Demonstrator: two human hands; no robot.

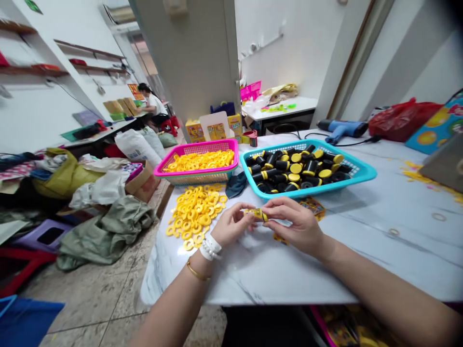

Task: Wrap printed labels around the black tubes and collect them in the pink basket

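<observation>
Between my two hands is a small cylinder with a yellow printed label [257, 214]. My left hand [233, 222], with white and gold bracelets at the wrist, pinches its left end. The fingers of my right hand [294, 224] close on its right end, where a yellow rim shows. Just beyond my hands stands a blue basket [361, 174] full of black cylinders with yellow ends [294, 168]. A loose pile of yellow rings [197, 214] lies beside my left hand. Printed yellow labels [314, 207] lie partly hidden behind my right hand.
A pink basket [235, 156] of yellow pieces stands behind the ring pile. At the table's back right lie a blue heat gun [343, 129] and a red plastic bag [401, 118]. Bags and boxes crowd the floor at left, and a person [157, 106] sits farther back.
</observation>
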